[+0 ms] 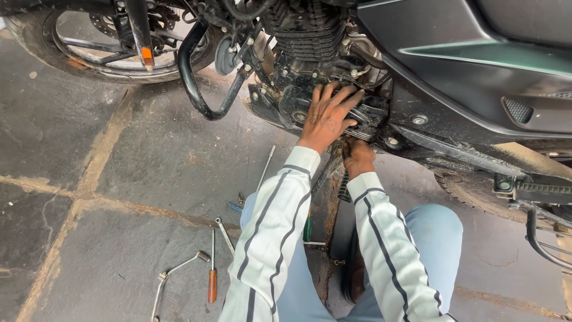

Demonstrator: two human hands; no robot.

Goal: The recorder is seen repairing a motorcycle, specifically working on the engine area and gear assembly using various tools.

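A dark motorcycle engine (310, 53) fills the top middle of the head view. My left hand (326, 114) lies flat with fingers spread against the engine's round side cover (296, 102). My right hand (358, 156) is lower, under the engine, fingers curled around something dark that I cannot make out. Both arms wear white sleeves with dark stripes. A black foot peg (344, 188) hangs just below my right hand.
The front wheel (113, 65) is at the top left, with a black crash guard (199, 89) beside it. On the stone floor lie a brown-handled screwdriver (212, 280), a bent socket wrench (173, 274), a spanner (225, 234) and a thin rod (266, 167). The dark side panel (476, 65) is at right.
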